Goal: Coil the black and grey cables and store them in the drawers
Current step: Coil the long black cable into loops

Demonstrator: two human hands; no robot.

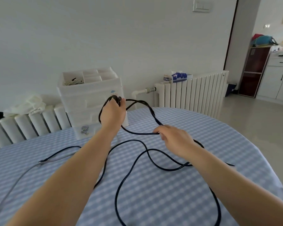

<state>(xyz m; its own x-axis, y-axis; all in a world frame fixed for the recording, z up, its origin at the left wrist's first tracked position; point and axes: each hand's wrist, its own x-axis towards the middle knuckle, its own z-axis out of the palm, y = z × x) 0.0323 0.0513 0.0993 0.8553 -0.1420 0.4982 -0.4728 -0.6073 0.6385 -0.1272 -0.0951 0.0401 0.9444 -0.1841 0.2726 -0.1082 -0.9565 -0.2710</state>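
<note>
A long black cable (132,162) sprawls in loose loops over the blue-checked table (203,131). My left hand (112,113) is raised above the table, shut on a few gathered coils of the black cable. My right hand (173,137), lower and to the right, pinches a strand of the same cable that runs up to the left hand. A grey cable (15,181) lies along the table's left side, partly under my left arm. The white drawer unit (91,103) stands at the table's far edge, just behind my left hand; its drawers look closed.
The open top tray (88,76) of the drawer unit holds some light cords. White radiators (191,92) line the wall behind the table, with cloth (29,105) on the left one and a tissue box (179,76) on the right one. A doorway and cabinets are at far right.
</note>
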